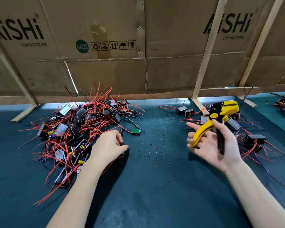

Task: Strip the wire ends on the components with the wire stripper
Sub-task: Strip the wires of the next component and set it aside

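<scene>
Head view: the right hand (pixel 212 145) holds the stripper (pixel 218 119) upright, palm up, fingers loosely round the yellow handle and thumb against the black one — its head lifted clear of the mat (pixel 146 186), probably kept ready while the other hand fetches work. The handles stand spread, so the jaws look open, though blur hides the detail.

The left hand (pixel 109 145) is down at the near right edge of the big pile (pixel 79 129) on the left, fingers curled round a dark component (pixel 124 149) mostly hidden under them; it seems to be picking one out for stripping.

A smaller pile (pixel 237 129) lies on the right behind the stripper, likely the finished ones. Between the hands, red and black insulation bits (pixel 148 148) dot the mat, where stripping is apparently done. A loose green board (pixel 135 131) sits just beyond the left hand.

No bins or trays show — the components lie straight on the mat. Flattened cartons (pixel 105 46) on wooden slats wall off the far side.
</scene>
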Tool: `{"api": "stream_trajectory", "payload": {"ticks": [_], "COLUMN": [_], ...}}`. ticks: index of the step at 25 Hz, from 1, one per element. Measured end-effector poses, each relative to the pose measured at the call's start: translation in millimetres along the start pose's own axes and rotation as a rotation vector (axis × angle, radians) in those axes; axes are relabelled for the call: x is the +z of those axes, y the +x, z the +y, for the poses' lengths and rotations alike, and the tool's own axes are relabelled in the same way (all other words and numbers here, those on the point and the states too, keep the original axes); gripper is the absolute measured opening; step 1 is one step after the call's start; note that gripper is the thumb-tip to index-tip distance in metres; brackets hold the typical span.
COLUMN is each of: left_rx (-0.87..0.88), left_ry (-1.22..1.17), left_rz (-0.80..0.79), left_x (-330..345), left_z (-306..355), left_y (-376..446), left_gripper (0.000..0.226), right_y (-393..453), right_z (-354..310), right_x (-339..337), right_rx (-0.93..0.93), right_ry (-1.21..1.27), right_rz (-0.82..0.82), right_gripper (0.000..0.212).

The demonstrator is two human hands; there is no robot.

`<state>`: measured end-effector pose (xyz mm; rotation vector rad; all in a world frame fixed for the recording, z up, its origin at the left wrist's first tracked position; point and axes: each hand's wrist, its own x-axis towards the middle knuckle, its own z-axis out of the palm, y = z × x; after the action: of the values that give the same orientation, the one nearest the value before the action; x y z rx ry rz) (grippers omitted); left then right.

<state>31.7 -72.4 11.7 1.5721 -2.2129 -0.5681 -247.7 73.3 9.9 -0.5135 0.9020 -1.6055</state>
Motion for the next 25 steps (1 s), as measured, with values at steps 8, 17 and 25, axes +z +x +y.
{"api": "stream_trajectory", "payload": {"ticks": [8,17,25], "left_rx": [-0.052,-0.138,0.107], "left_ry": [-0.036,-0.033,-0.638], "left_rz": [0.014,-0.037,-0.071], "left_x": [-5.0,-5.3,-2.9], "left_z": [-7.0,-7.0,15.4], "left_y": [1.9,5.8,-1.8], "left_gripper": [0.029,0.016,0.016], "right_y": [4.8,5.4,3.0], "right_z": [24.5,40.6,36.3], "right_x": [1.3,5.7,6.0], "right_rx": [-0.429,-0.537,-0.764], "right_ry": [-0.971,-1.442,-1.452], "right_rz": [0.213,0.095,0.325], "right_gripper": [0.025,0.047,0.042]}}
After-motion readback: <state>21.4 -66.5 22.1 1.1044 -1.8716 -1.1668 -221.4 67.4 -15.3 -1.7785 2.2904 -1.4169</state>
